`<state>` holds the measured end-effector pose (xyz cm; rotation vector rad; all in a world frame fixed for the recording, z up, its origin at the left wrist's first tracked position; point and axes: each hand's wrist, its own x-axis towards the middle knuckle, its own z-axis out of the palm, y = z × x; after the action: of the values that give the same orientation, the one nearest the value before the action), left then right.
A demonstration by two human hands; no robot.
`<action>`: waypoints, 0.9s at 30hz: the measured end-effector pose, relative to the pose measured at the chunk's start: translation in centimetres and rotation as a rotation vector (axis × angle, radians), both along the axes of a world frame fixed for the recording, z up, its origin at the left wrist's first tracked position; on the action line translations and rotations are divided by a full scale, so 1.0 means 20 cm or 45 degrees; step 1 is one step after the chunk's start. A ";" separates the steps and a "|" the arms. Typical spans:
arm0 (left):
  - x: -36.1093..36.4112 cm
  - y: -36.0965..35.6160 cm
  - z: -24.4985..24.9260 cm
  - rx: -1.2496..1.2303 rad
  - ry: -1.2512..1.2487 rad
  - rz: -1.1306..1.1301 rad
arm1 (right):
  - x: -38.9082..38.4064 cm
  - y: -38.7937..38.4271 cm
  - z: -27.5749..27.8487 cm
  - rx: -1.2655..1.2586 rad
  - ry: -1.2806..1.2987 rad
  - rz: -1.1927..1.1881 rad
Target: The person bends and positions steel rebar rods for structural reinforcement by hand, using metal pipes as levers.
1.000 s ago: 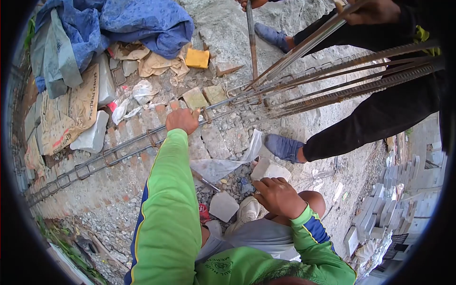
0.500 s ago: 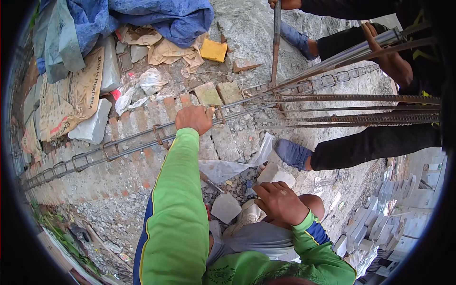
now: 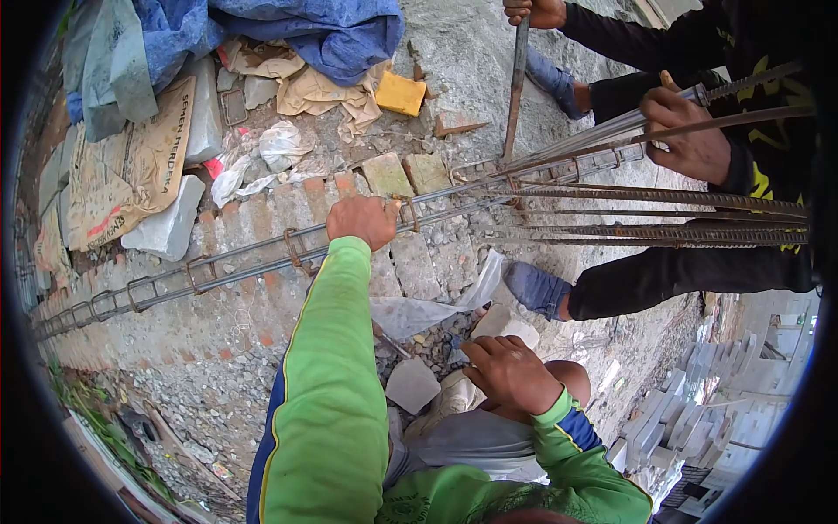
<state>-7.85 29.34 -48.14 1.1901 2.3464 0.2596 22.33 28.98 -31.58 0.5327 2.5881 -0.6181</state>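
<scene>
My left hand (image 3: 360,221) is closed on the long rebar cage (image 3: 207,271), which lies slanting over a row of bricks (image 3: 271,212). Its square stirrups show on both sides of the fist. Near my bent knee (image 3: 569,382), my right hand (image 3: 515,371) is held with curled fingers and nothing visible in them. A co-worker's hand (image 3: 685,131) is at a bundle of steel bars (image 3: 602,131) above the cage's right part. The co-worker's other hand (image 3: 534,12) grips an upright bar (image 3: 517,87), its lower end near the cage.
Thick ribbed bars (image 3: 663,234) extend to the right edge. A blue tarp (image 3: 323,31), a cement sack (image 3: 131,166) and a yellow block (image 3: 401,93) lie at the upper left. The co-worker's foot (image 3: 535,288) stands below the bars. Stacked blocks (image 3: 672,415) are at the lower right.
The co-worker's nearer hand went from raised with straight fingers to bent fingers at the bars. The bars' right ends shifted slightly downward. My hands keep about the same poses.
</scene>
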 end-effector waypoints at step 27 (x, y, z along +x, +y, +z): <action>0.00 0.00 0.01 -0.006 -0.022 -0.005 | -0.01 0.01 -0.03 -0.035 -0.065 -0.022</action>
<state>-7.91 29.37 -48.02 1.1852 2.3287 0.2619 22.14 29.25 -32.09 0.5557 2.5262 -0.6365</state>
